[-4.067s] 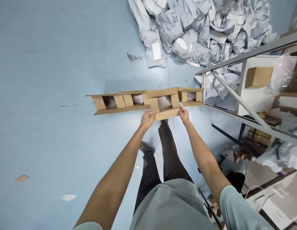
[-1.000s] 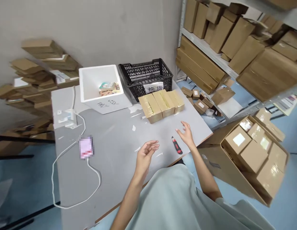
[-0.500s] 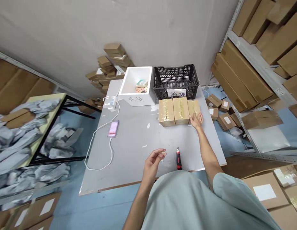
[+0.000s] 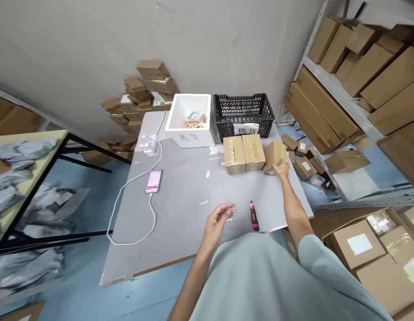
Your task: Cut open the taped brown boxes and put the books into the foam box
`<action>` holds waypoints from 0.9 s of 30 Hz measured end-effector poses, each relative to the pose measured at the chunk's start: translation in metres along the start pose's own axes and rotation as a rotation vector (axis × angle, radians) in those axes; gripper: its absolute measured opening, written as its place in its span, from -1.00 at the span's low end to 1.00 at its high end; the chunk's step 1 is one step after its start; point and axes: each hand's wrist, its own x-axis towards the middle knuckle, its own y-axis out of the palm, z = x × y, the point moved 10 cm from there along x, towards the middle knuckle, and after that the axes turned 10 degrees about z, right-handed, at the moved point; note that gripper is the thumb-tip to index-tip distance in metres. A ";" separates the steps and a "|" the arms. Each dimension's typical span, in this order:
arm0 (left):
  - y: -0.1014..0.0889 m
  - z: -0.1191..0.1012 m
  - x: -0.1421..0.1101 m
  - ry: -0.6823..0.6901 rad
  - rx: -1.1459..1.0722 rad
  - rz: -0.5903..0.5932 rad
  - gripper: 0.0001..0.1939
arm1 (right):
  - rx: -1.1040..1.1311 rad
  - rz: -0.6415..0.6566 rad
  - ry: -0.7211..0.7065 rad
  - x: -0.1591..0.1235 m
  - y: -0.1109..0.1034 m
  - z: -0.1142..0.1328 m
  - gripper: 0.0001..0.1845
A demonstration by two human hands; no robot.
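Observation:
My right hand (image 4: 281,169) grips the near right side of a taped cardboard box (image 4: 273,154), which is turned and slightly tilted at the right of the grey table. Two more taped boxes, a left one (image 4: 234,154) and a middle one (image 4: 254,151), stand side by side with a gap between them and the held one. My left hand (image 4: 220,217) hovers over the table's front part, fingers loosely bent and apart from the thumb, with nothing in it. To its right lies a red and black utility knife (image 4: 254,216), touched by neither hand.
Behind the boxes stand a white foam bin (image 4: 190,120) holding small packets and a black plastic crate (image 4: 244,117). A phone (image 4: 153,181) on a white cable (image 4: 129,243) lies at the left, near a power strip (image 4: 148,144). Shelving (image 4: 343,93) with cartons rises at the right.
My right hand has closed on the rightmost box and pulled it right, away from the other two, turning it. My left hand stays nearly in place. The view has shifted slightly to the right.

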 end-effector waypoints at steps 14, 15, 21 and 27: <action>-0.267 0.065 -0.051 -0.004 -0.093 -0.235 -0.42 | 0.048 -0.023 -0.360 -0.335 0.132 -0.094 -0.09; -0.278 0.069 -0.051 0.003 -0.078 -0.241 -0.42 | -0.010 0.038 -0.430 -0.348 0.156 -0.076 -0.11; -0.317 0.074 -0.048 0.083 0.076 -0.375 -0.31 | -0.378 0.410 -0.887 -0.414 0.261 0.048 -0.04; -0.363 0.093 -0.082 0.095 0.097 -0.550 -0.44 | -0.630 0.691 -1.227 -0.458 0.307 0.111 0.05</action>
